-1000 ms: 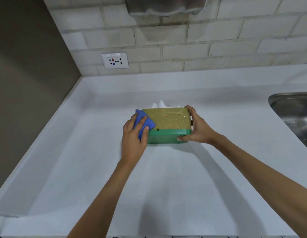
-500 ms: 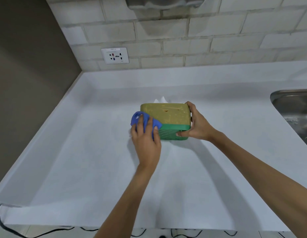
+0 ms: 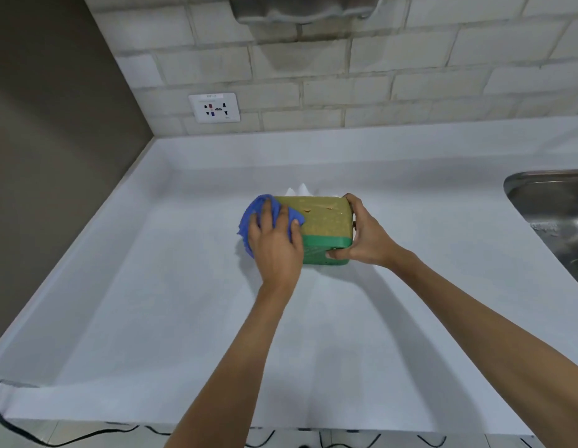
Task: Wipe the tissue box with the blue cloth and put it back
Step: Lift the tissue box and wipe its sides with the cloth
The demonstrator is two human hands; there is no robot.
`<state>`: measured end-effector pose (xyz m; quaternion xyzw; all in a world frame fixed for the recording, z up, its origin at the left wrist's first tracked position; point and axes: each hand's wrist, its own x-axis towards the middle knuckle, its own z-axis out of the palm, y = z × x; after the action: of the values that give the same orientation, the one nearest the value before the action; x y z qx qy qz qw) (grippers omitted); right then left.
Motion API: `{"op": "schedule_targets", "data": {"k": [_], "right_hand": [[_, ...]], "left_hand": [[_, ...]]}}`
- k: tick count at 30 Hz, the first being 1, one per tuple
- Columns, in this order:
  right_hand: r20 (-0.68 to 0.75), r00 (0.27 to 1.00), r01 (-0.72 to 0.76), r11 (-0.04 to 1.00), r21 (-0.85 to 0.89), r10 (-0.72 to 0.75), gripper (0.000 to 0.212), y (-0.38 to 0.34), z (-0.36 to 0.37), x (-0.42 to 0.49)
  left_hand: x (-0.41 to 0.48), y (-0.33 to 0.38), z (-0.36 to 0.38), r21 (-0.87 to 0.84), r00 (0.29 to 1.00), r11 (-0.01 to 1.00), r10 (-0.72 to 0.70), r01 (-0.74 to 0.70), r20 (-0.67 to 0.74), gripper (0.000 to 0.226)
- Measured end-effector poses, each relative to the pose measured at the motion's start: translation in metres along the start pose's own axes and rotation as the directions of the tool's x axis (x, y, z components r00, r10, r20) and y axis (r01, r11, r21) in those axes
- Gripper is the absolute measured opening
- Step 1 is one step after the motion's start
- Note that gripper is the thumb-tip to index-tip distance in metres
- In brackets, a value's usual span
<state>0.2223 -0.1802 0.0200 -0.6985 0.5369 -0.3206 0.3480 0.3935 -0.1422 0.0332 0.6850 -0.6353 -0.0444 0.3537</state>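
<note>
The tissue box (image 3: pixel 326 221) is olive-yellow with a green lower band and lies tipped on its side on the white counter (image 3: pixel 151 286), white tissue peeking out behind it. My left hand (image 3: pixel 274 244) presses the crumpled blue cloth (image 3: pixel 253 218) against the box's left end and near side, covering that corner. My right hand (image 3: pixel 362 234) grips the box's right end, thumb on the green band and fingers over the far edge.
A steel sink (image 3: pixel 552 208) is set into the counter at the right. A wall socket (image 3: pixel 214 107) sits on the tiled back wall, under a metal dispenser (image 3: pixel 303 8). A brown side wall closes the left. A black cable (image 3: pixel 9 425) runs below the front edge.
My left hand slid the blue cloth from the box's top-left corner down over its left end and near side. My right hand kept hold of the right end.
</note>
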Motion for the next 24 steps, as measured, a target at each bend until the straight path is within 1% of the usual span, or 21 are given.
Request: {"op": "schedule_targets", "data": {"k": [2, 3, 4, 5, 8, 9, 10, 11, 14, 15, 16, 18, 19, 20, 21, 24], "right_hand": [[0.002, 1.0, -0.004, 1.0, 0.003, 0.004, 0.102, 0.001, -0.002, 0.001], [0.005, 1.0, -0.003, 1.0, 0.003, 0.003, 0.102, 0.001, -0.003, 0.001], [0.009, 1.0, 0.001, 1.0, 0.004, -0.001, 0.101, 0.002, -0.003, -0.001], [0.011, 1.0, 0.005, 1.0, 0.006, -0.005, 0.1, 0.002, -0.003, -0.002], [0.01, 1.0, 0.007, 1.0, 0.014, -0.007, 0.101, 0.003, -0.002, -0.004], [0.003, 1.0, 0.0, 1.0, 0.016, 0.0, 0.102, 0.003, -0.002, -0.004], [-0.001, 1.0, -0.005, 1.0, 0.016, 0.005, 0.102, 0.002, -0.003, -0.003], [-0.001, 1.0, -0.009, 1.0, 0.015, 0.009, 0.102, 0.002, -0.003, -0.002], [0.008, 1.0, -0.005, 1.0, 0.009, 0.005, 0.102, 0.003, -0.003, 0.0], [0.009, 1.0, -0.005, 1.0, 0.01, 0.005, 0.102, 0.003, -0.003, 0.0], [0.008, 1.0, -0.005, 1.0, 0.015, 0.005, 0.101, 0.003, -0.002, 0.0], [0.005, 1.0, -0.005, 1.0, 0.025, 0.005, 0.1, 0.004, -0.002, -0.001], [0.004, 1.0, -0.005, 1.0, 0.027, 0.004, 0.1, 0.004, -0.001, -0.001], [0.001, 1.0, -0.006, 1.0, 0.028, 0.006, 0.1, 0.005, 0.0, -0.001], [-0.004, 1.0, -0.012, 1.0, 0.029, 0.012, 0.102, 0.005, 0.0, -0.001], [-0.012, 1.0, -0.027, 0.999, 0.032, 0.027, 0.105, 0.004, 0.001, 0.001]], "left_hand": [[-0.01, -0.003, -0.003, 0.001, 0.985, 0.985, 0.173, -0.173, 0.024, 0.036], [-0.015, -0.012, -0.007, 0.022, 0.971, 0.971, 0.237, -0.238, 0.022, 0.036], [-0.016, -0.021, -0.01, 0.049, 0.964, 0.963, 0.266, -0.266, 0.012, 0.036], [-0.011, -0.029, -0.012, 0.058, 0.97, 0.968, 0.243, -0.242, 0.005, 0.038], [0.018, -0.027, -0.007, -0.083, 0.998, 0.996, 0.028, -0.023, 0.056, 0.05], [0.025, -0.02, -0.004, -0.098, 0.997, 0.995, -0.002, 0.009, 0.073, 0.053], [0.027, -0.014, -0.001, -0.063, 0.996, 0.998, 0.019, -0.014, 0.082, 0.053], [0.026, -0.01, 0.001, -0.024, 0.992, 0.997, 0.073, -0.071, 0.099, 0.051], [0.007, -0.019, -0.006, 0.041, 0.944, 0.949, 0.306, -0.313, 0.127, 0.044], [0.003, -0.027, -0.009, 0.047, 0.928, 0.932, 0.353, -0.36, 0.12, 0.044], [0.003, -0.035, -0.012, 0.047, 0.931, 0.934, 0.348, -0.355, 0.114, 0.043], [0.012, -0.039, -0.012, -0.005, 0.973, 0.977, 0.212, -0.212, 0.093, 0.042], [0.02, -0.035, -0.009, -0.031, 0.987, 0.99, 0.14, -0.138, 0.074, 0.042], [0.027, -0.027, -0.006, -0.037, 0.993, 0.995, 0.096, -0.094, 0.063, 0.042], [0.033, -0.018, -0.002, -0.027, 0.993, 0.995, 0.094, -0.093, 0.07, 0.042], [0.028, 0.003, 0.005, -0.014, 0.965, 0.974, 0.226, -0.226, 0.134, 0.042]]}}
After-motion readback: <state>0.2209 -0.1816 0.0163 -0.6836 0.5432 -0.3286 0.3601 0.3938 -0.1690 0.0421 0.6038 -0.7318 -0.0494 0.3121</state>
